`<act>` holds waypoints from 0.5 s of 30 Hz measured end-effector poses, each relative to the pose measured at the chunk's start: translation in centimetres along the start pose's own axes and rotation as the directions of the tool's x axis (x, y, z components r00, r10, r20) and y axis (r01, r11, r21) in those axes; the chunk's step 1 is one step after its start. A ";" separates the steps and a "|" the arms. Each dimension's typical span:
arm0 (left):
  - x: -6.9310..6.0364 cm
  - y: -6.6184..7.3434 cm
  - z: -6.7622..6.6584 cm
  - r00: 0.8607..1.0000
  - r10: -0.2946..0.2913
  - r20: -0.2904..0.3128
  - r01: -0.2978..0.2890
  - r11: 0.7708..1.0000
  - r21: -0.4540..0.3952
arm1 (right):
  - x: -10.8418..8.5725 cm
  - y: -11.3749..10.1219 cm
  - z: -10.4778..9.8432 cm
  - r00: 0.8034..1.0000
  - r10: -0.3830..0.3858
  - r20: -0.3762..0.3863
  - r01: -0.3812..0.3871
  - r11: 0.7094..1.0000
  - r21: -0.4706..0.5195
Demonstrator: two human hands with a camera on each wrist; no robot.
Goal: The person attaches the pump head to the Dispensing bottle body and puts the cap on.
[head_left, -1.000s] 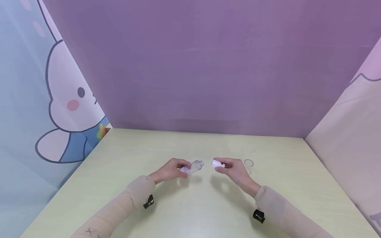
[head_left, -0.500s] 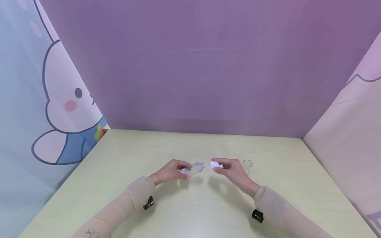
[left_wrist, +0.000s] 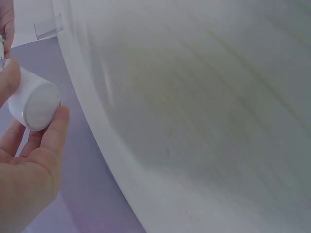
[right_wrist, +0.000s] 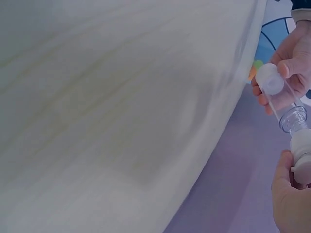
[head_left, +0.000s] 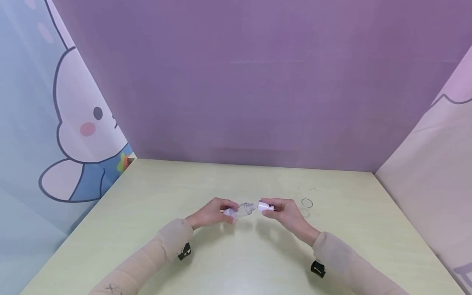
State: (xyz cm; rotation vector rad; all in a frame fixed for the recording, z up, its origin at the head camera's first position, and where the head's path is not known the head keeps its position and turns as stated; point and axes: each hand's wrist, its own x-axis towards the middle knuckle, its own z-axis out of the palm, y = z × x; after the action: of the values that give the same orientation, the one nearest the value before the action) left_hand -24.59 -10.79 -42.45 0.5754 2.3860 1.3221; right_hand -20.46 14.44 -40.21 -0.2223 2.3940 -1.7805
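Note:
Over the middle of the table my left hand (head_left: 212,213) grips a small clear bottle (head_left: 243,210) by its white base (left_wrist: 41,107). The bottle lies nearly level, its bare threaded neck pointing right. Opposite it, my right hand (head_left: 293,217) holds a white pump head (head_left: 264,206) between thumb and fingers, its collar facing the neck. In the right wrist view, the neck (right_wrist: 297,127) and the pump head (right_wrist: 301,143) line up closely; whether they touch I cannot tell. A clear cylindrical cap (left_wrist: 47,27) stands on the table beyond the right hand.
The pale yellow table (head_left: 228,262) runs back to a purple backdrop (head_left: 258,82). A cartoon-printed curtain (head_left: 33,184) borders the left side, and a pale curtain (head_left: 435,164) the right. A black wrist strap (head_left: 318,268) hangs below the right sleeve.
My right hand has moved slightly left with the pump head, narrowing the gap to the bottle's neck. My left hand and the bottle have barely shifted.

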 end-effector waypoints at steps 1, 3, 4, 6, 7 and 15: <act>0.0 0.0 0.0 1.000 0.001 -0.001 -0.001 1.000 -0.001 | 0.0 0.0 0.1 1.000 -0.002 0.003 0.002 1.000 -0.003; -0.1 -0.1 0.0 1.000 0.003 -0.001 -0.003 1.000 -0.002 | 0.0 0.0 0.2 1.000 0.003 0.007 -0.003 1.000 -0.007; -0.1 -0.2 0.0 1.000 0.004 -0.001 -0.004 1.000 -0.001 | 0.0 0.0 0.2 1.000 0.003 0.008 -0.003 1.000 -0.007; 0.0 -0.2 0.0 1.000 0.010 -0.001 -0.010 1.000 -0.001 | 0.1 0.0 0.3 1.000 0.001 0.011 -0.001 1.000 -0.008; -0.1 -0.2 0.0 1.000 0.014 -0.001 -0.014 1.000 -0.001 | 0.1 0.0 0.4 1.000 -0.001 0.014 0.001 1.000 -0.012; -0.2 -0.2 0.1 1.000 0.022 -0.002 -0.022 1.000 -0.004 | 0.0 0.0 0.7 1.000 0.001 0.023 -0.001 1.000 -0.031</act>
State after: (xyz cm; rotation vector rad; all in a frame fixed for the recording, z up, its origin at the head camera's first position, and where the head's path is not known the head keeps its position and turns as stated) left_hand -24.40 -10.97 -42.63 0.6013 2.3842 1.3366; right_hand -20.28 13.76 -40.38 -0.2439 2.4069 -1.7311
